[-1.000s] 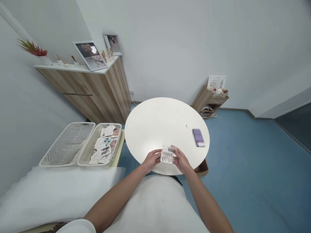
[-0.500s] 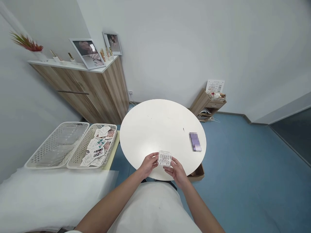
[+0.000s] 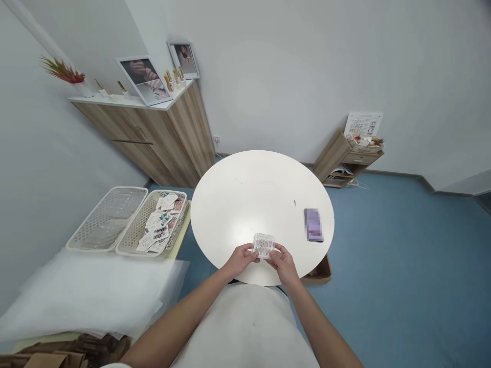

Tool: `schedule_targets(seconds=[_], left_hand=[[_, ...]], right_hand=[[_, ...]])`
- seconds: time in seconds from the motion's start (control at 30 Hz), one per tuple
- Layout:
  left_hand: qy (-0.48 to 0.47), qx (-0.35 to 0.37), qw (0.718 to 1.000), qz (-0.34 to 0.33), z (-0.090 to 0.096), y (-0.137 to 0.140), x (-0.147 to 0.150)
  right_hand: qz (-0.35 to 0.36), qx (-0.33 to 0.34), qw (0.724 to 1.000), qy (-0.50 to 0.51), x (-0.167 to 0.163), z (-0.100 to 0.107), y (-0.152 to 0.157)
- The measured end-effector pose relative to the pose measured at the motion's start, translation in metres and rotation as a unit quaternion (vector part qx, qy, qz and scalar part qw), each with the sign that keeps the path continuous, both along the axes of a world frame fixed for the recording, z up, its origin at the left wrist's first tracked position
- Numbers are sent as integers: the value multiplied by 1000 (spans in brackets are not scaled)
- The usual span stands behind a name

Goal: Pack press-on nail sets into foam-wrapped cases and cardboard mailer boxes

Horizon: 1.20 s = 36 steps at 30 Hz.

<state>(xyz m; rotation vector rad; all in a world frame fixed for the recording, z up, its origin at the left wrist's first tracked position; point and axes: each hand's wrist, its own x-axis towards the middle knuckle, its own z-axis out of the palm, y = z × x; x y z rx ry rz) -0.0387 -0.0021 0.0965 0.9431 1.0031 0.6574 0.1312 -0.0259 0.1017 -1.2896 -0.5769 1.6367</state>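
Observation:
Between my hands is a small clear plastic case (image 3: pixel 264 244) with rows of press-on nails in it, held over the near edge of the round white table (image 3: pixel 245 179). My left hand (image 3: pixel 240 259) grips its left side, thumb at the lower corner. The right side is in the grip of my right hand (image 3: pixel 283 261), its thumb on the lower right corner. Whether the case's lid is fully closed I cannot tell.
A purple, blurred-out object (image 3: pixel 313 225) lies at the table's right. To the left stand one basket (image 3: pixel 92 220) of clear plastic cases and another basket (image 3: pixel 128 240) of nail cards. A cabinet (image 3: pixel 153 138) and a small shelf (image 3: pixel 333 158) stand by the wall.
The case now looks tilted, and both thumbs have come onto its lower corners. My view has shifted, so brown items show at the lower left.

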Motion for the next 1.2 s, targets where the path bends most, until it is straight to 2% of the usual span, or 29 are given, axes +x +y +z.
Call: schedule_targets(seconds=[0.2,0.43,0.6,0.77,0.93,1.07,1.2], left_hand=[[41,11,999,28,-14,-1,12],[90,-15,995,47,-23,-7,20],[124,-9,986,108,-27,-11,17],[198,39,970,133,-26,-14,0],[211,58,966,138,-31,-8,-22],[224,52,961,152,-35,1,-49],[245,57,950,184,-43,15,-90]], right_hand=[[12,-20,1000,7,9,-12,6],[18,-43,999,17,11,-31,8],[19,-58,998,-13,6,-43,18],[29,-64,996,-48,-7,-48,29],[68,-49,993,-86,-31,-47,38],[100,-35,987,-124,-64,-47,49],[163,7,969,-187,-107,-54,66]])
